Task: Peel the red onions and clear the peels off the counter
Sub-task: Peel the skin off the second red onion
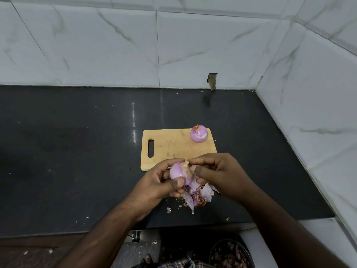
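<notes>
- Our left hand (164, 182) cups the red onion (180, 174), fingers curled behind it and the thumb pressed across its front; the bulb looks mostly bare and pale purple.
- Our right hand (214, 171) pinches the dry papery tip (187, 165) at the onion's 1 o'clock between thumb and forefinger, the other fingers loosely curled.
- Directly under both hands, toward 6 o'clock, the pile of peels (199, 194) lies on the black counter (77, 151), with small flakes scattered nearer the edge.
- At 12 o'clock from the hands sits the wooden cutting board (170, 147); a second peeled onion (199, 134) stands at its far right corner, well apart from us.
- At 5 o'clock, below the counter edge, a dark bin (229, 256) seems to hold scraps.
- Risks, as we judge them: the brittle tip may tear off short and leave skin clinging; a hard tug could slip the smooth bulb out of our left palm; loose flakes near the edge may fall to the floor when we sweep.
</notes>
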